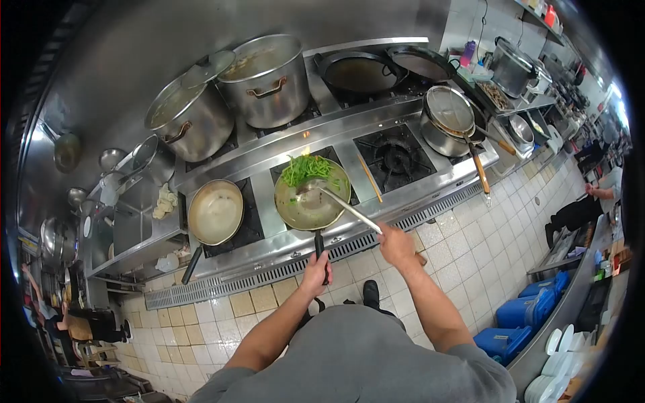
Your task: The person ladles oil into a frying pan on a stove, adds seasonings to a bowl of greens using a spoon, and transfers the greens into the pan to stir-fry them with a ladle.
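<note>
My left hand (314,274) is closed round the black handle of a frying pan (310,216) on the middle front burner. Chopped green vegetables (308,170) are heaped at the pan's far side, and a small flame shows behind them. In my right hand (399,247) is the long handle of a metal ladle (349,209). Its bowl rests inside the pan, against the near edge of the greens. To the left, a second frying pan (216,212) sits on its burner with its handle pointing toward me.
Two large stockpots (263,80) stand at the back left, beside black woks (359,72). A pair of chopsticks (370,178) lies right of my pan. Strainers (450,111) rest on a pot at right. Blue bins (517,316) and other people (584,201) are farther right.
</note>
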### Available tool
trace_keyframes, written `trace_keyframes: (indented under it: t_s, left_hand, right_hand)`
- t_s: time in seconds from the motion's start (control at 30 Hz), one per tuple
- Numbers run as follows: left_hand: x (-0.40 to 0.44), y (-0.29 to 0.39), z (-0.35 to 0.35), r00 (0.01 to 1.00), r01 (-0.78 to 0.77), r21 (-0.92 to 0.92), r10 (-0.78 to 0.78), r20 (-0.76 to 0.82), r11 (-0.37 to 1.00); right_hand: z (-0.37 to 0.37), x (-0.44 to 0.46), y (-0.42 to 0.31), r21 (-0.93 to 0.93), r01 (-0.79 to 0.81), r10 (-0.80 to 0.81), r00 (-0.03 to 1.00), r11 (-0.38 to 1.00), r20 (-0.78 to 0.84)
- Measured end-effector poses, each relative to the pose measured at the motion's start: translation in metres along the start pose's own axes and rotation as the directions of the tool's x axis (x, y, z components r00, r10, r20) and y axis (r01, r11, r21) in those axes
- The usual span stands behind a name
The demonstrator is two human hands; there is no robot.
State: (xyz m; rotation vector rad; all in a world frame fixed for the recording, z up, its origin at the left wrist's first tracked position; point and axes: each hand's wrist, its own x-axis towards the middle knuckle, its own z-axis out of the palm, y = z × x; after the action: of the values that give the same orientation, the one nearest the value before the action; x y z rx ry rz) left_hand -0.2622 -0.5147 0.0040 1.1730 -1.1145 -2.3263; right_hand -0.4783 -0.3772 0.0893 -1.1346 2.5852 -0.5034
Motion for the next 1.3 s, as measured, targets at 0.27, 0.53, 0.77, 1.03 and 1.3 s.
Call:
trace_keyframes:
  t_s: [0.27, 0.53, 0.77, 1.03, 1.3]
  left_hand:
    - [-0.027, 0.055, 0.021, 0.983, 0.169, -0.053, -0.172, -0.07, 0.984]
    - [0.004, 0.022, 0.012, 0.999, 0.02, 0.006, -0.02, -0.025, 1.0]
    - [0.021, 0.0, -0.005, 1.0, -0.005, -0.021, 0.005, 0.017, 1.0]
    - [0.026, 0.049, -0.002, 0.986, 0.155, -0.038, -0.157, -0.051, 0.987]
    - [-0.001, 0.034, -0.014, 0.98, 0.194, -0.148, -0.197, -0.012, 0.97]
  right_hand:
    - [-0.1, -0.014, 0.024, 0.169, 0.159, -0.179, 0.977, 0.973, 0.113]
    - [-0.052, 0.037, -0.021, -0.262, 0.085, -0.053, 0.99, 0.961, 0.127]
    - [0.005, -0.037, -0.012, 0.128, -0.017, 0.007, 0.997, 0.992, 0.078]
    - [0.006, -0.013, -0.03, 0.238, -0.014, 0.015, 1.0, 0.971, 0.0]
    - [-0.035, -0.017, -0.023, -0.081, 0.082, -0.056, 0.959, 0.993, 0.276]
